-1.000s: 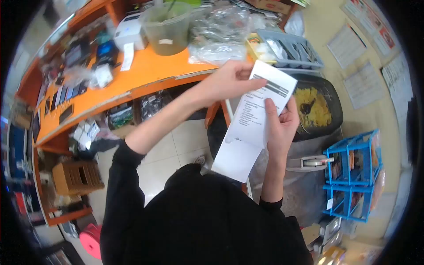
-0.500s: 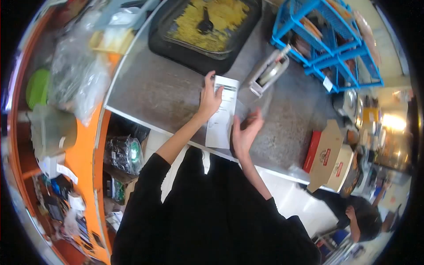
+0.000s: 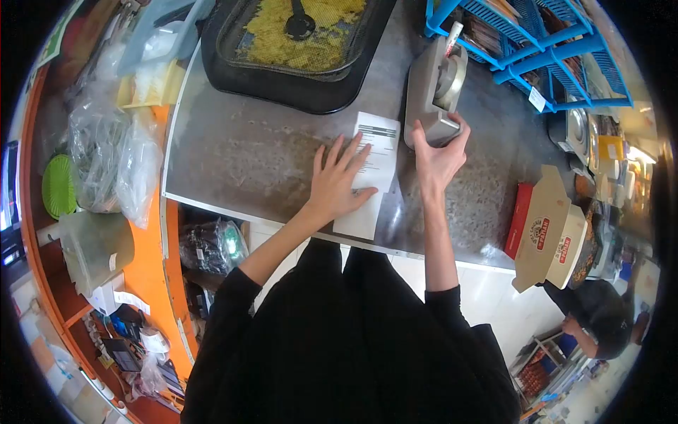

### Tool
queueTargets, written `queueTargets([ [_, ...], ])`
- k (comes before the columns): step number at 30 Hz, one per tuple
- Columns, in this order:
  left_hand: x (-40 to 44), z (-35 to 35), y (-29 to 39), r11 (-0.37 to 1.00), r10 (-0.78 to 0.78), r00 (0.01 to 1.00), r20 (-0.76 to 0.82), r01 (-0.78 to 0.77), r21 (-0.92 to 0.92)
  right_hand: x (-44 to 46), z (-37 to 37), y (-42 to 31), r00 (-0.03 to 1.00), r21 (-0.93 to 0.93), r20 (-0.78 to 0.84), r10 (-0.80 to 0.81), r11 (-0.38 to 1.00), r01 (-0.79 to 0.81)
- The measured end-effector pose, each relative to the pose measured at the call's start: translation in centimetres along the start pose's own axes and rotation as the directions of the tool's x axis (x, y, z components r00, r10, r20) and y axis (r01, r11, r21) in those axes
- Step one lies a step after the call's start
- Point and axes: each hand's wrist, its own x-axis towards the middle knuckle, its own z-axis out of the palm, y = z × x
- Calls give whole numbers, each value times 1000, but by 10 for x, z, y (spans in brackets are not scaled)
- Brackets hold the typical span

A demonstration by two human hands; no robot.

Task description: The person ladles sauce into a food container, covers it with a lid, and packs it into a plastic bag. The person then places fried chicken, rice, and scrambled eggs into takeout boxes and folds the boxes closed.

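On the metal counter lies a printed paper receipt [image 3: 376, 152], long and white. My left hand [image 3: 340, 185] presses on its left side, fingers spread flat over the paper. My right hand [image 3: 441, 157] is at the near end of a grey tape dispenser [image 3: 421, 92], thumb on one side and fingers on the other, closed around that end. A roll of tape [image 3: 450, 81] sits in the dispenser, and a marker pen [image 3: 453, 39] sticks up at its far end. Whether a piece of tape is between my right fingers, I cannot make out.
A black tray [image 3: 282, 99] with yellow food and a black utensil [image 3: 300, 25] stands at the back left. Blue racks [image 3: 558, 53] are at the back right. An open cardboard box [image 3: 540, 233] is at the right edge. Another person [image 3: 600, 318] is at far right.
My left hand has gone from holding the receipt's edge to lying flat on it. My right hand has moved from beside the receipt up to the tape dispenser. The camera view has shifted.
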Motion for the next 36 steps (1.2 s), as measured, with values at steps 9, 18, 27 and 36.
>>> queueTargets([
  [9,30,21,1,994,48,998,-29,-50,-94,-4,24,50,985,-83,107,-139,985,148],
  [18,-15,-25,6,933,-186,924,-335,59,-356,9,-59,79,960,272,265,-93,962,18],
  [27,36,-72,-166,15,-907,421,-14,0,-1000,-38,67,13,726,569,682,87,561,-601],
  [36,123,-90,-174,-581,-713,374,593,157,-799,7,139,-23,370,422,731,573,46,-905],
])
